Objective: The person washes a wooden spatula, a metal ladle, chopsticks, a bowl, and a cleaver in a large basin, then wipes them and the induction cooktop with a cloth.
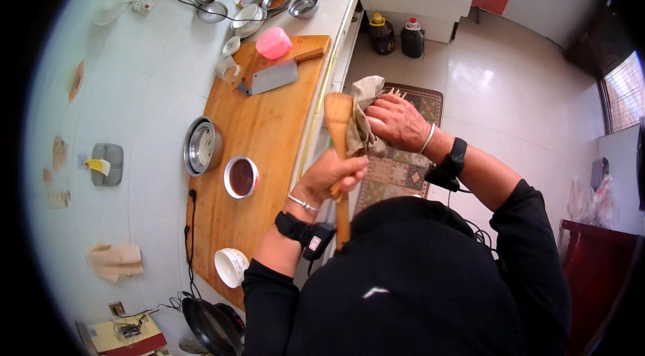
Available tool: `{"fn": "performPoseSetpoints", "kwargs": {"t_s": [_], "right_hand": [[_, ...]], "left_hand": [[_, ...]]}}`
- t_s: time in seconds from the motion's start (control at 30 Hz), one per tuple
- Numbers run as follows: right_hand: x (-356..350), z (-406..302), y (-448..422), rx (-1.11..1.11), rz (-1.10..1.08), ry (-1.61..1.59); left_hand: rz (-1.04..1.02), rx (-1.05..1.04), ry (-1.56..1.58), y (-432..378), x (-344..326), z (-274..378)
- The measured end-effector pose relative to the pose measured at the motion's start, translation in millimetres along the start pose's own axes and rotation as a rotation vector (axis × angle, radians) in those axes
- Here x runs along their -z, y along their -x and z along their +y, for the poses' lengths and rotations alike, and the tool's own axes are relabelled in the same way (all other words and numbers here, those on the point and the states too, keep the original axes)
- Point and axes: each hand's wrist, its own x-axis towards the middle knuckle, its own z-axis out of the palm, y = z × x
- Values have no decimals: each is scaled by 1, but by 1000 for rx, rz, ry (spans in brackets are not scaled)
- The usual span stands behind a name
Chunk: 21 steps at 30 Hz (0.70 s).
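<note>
My left hand (330,174) grips a wooden spatula (338,109) by its handle, blade pointing up and away from me. Thin wooden ends show beneath that hand's fingers too. A crumpled beige cloth (367,89) is bunched in my right hand (400,121), right beside the spatula blade. Past the right knuckles poke the tips of several wooden sticks, probably chopsticks (397,93); their middle is hidden by the cloth and fingers. Both hands are in the air, off the counter's front edge.
On the wooden board (262,129) to my left lie a cleaver (274,76), a peeler (244,87), a pink container (273,42), a bowl of dark liquid (242,177), nested metal bowls (202,147) and a white bowl (231,268). A wok (211,326) stands nearer me. Dark jugs (413,38) are on the floor.
</note>
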Motion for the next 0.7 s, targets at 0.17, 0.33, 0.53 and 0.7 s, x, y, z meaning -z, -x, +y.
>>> {"fn": "performPoseSetpoints", "kwargs": {"t_s": [0.17,0.33,0.53,0.7], "right_hand": [[-3,50,26,-51,84,133],[-5,125,86,-1012,145,-303],[-43,125,63,-1305,525,-1373],[-39,128,23,-966,187,-874]], "left_hand": [[-4,42,44,6,-22,0],[34,43,11,13,-14,2],[27,55,125,-39,24,15],[98,7,187,-85,73,49]]}}
